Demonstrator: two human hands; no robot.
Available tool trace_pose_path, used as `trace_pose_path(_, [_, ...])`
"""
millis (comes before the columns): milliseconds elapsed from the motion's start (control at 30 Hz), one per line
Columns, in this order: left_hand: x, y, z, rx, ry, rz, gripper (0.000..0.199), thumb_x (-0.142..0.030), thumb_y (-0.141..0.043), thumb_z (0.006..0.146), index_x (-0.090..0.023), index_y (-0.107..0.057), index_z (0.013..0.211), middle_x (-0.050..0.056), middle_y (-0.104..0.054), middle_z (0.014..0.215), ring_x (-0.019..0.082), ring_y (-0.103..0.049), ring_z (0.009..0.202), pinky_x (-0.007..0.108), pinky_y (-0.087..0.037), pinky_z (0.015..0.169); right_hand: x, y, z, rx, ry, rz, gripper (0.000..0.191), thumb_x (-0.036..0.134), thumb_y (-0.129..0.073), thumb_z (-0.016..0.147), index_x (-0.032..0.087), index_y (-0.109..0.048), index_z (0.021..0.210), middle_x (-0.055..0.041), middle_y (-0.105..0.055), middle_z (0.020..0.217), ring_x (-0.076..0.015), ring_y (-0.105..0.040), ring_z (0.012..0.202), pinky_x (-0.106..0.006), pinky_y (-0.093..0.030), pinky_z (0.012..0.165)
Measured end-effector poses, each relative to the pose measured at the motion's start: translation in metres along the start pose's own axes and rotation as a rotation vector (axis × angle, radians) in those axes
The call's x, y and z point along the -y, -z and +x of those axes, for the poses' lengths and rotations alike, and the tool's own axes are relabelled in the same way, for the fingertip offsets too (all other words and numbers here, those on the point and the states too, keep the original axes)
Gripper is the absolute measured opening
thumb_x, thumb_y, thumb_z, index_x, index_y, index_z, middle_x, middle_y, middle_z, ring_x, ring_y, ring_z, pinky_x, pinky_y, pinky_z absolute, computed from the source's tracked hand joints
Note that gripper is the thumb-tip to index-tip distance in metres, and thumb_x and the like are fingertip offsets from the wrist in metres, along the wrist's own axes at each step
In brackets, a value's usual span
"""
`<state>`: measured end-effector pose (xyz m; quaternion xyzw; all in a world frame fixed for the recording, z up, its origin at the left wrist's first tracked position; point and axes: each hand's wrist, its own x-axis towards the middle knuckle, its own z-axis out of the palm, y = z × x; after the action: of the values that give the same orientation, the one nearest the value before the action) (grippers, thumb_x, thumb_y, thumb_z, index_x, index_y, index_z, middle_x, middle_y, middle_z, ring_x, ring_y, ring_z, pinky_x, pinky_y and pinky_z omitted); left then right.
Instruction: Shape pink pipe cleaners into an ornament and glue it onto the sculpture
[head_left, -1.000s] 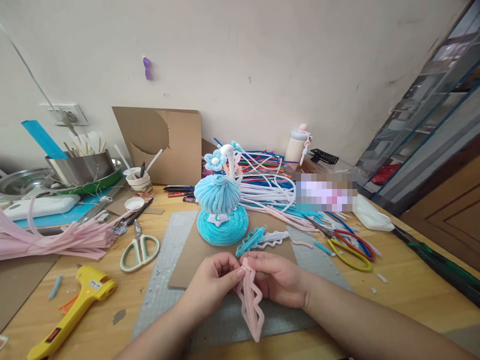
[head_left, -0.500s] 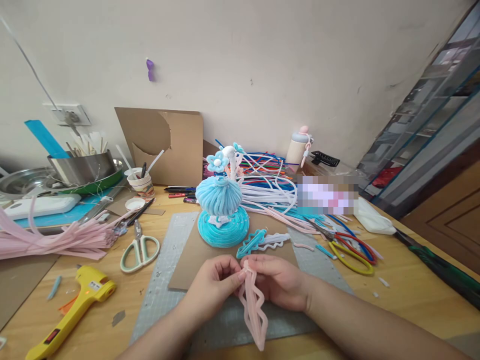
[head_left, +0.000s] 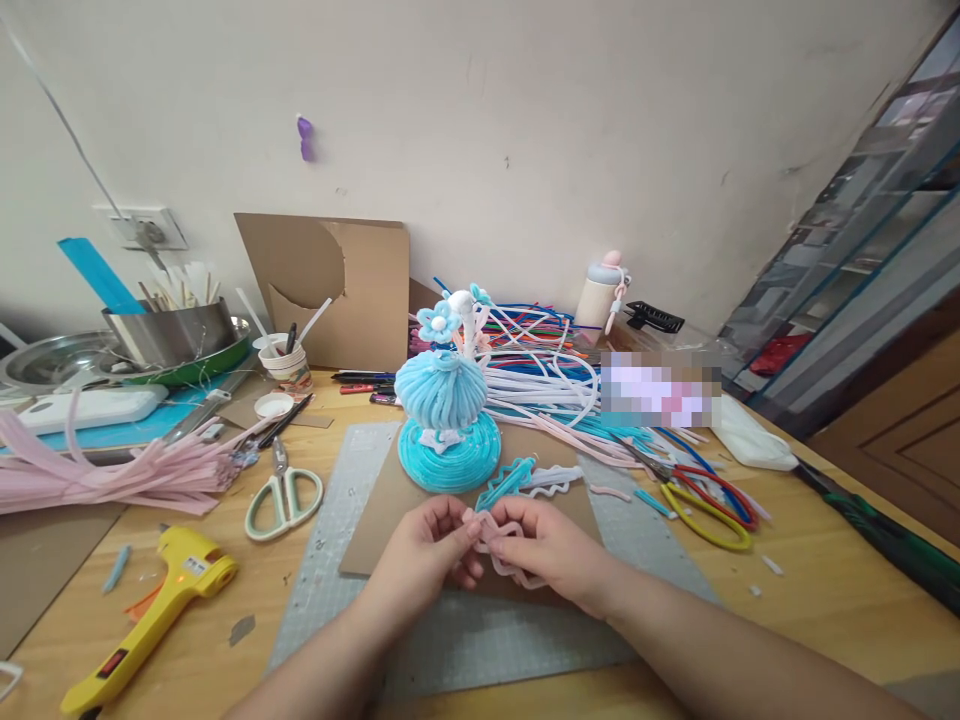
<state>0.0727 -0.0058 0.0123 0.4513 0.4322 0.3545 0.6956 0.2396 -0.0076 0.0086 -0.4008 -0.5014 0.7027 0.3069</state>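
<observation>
Between both hands is a pale pink zigzag pipe-cleaner piece (head_left: 517, 572), partly covered by the fingers. My left hand (head_left: 435, 545) pinches its left end with thumb and index finger. Closed over its middle is my right hand (head_left: 559, 550), the thumb on top. Just behind the hands stands a light blue pleated pipe-cleaner figure (head_left: 441, 390) on a round turquoise coiled base (head_left: 450, 460). A turquoise zigzag piece (head_left: 510, 482) and a white zigzag piece (head_left: 553, 480) lie on the cardboard beyond my right hand.
Green-handled scissors (head_left: 285, 505) and a yellow glue gun (head_left: 169, 610) lie at left, near pink pipe cleaners (head_left: 127, 465). Red-and-yellow-handled scissors (head_left: 709, 510) lie at right. Under the work are cardboard (head_left: 375, 530) and a grey cutting mat (head_left: 322, 590). White pipe cleaners (head_left: 532, 385) lie behind.
The pink piece has swung from pointing down toward me to lying sideways, its free end now to the right. My right hand has shifted its hold onto the piece's middle, thumb on top.
</observation>
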Motion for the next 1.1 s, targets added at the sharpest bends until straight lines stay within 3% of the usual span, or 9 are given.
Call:
trace_pose_path(233, [-0.0018,0.0002,-0.0005,0.061,0.0,0.108,0.03,-0.039,-0.067,0.071,-0.015,-0.05,0.075,0.0,-0.06,0.063,0.011,-0.057,0.055,0.022,-0.046,0.049,-0.0019,0.0036,0.001,-0.043,0.016,-0.185,0.032,0.046,-0.06,0.076,0.015,-0.055,0.074,0.0028,-0.05,0.056,-0.0068,-0.036,0.047,-0.02,-0.023,0.043])
trace_pose_path(533, [-0.0009,-0.0011,-0.0048,-0.027,-0.173,0.437,0.022,-0.037,-0.056,0.08,-0.015,-0.054,0.074,-0.001,-0.053,0.064,0.012,-0.049,0.057,0.022,-0.039,0.05,0.001,0.0012,-0.0011,-0.078,0.019,-0.262,0.026,0.04,-0.059,0.078,0.015,-0.054,0.072,0.004,-0.046,0.056,-0.0071,-0.035,0.049,-0.021,-0.023,0.045])
trace_pose_path(633, [-0.0025,-0.0008,-0.0056,0.002,-0.155,0.462,0.025,-0.039,-0.051,0.082,-0.016,-0.053,0.074,-0.001,-0.053,0.062,0.013,-0.05,0.057,0.023,-0.037,0.051,0.0034,0.0005,-0.0019,-0.067,-0.003,-0.263,0.023,0.038,-0.058,0.078,0.016,-0.052,0.073,0.0037,-0.049,0.056,-0.0069,-0.036,0.048,-0.019,-0.024,0.043])
trace_pose_path(767, [-0.0075,-0.0007,-0.0079,0.049,-0.213,0.652,0.026,-0.037,-0.048,0.084,-0.017,-0.055,0.069,-0.001,-0.054,0.062,0.012,-0.048,0.059,0.023,-0.033,0.053,0.0057,0.0016,-0.0031,-0.031,-0.041,-0.289,0.017,0.03,-0.059,0.075,0.015,-0.054,0.069,0.0018,-0.053,0.057,-0.0069,-0.04,0.047,-0.019,-0.026,0.042])
trace_pose_path(967, [-0.0055,-0.0001,-0.0081,-0.059,-0.24,0.819,0.028,-0.038,-0.05,0.082,-0.017,-0.054,0.064,-0.001,-0.057,0.061,0.013,-0.047,0.059,0.023,-0.031,0.052,0.0036,0.0027,-0.0022,-0.051,-0.049,-0.331,0.012,0.026,-0.058,0.074,0.015,-0.053,0.069,0.0032,-0.051,0.055,-0.0061,-0.036,0.045,-0.018,-0.023,0.041])
trace_pose_path(1100, [-0.0057,-0.001,-0.008,-0.041,-0.266,0.792,0.025,-0.037,-0.05,0.083,-0.018,-0.054,0.067,-0.001,-0.058,0.063,0.013,-0.048,0.06,0.023,-0.032,0.053,0.0029,0.0053,-0.0013,-0.043,-0.039,-0.323,0.014,0.027,-0.059,0.074,0.015,-0.053,0.069,0.0034,-0.05,0.056,-0.0061,-0.036,0.047,-0.019,-0.023,0.043])
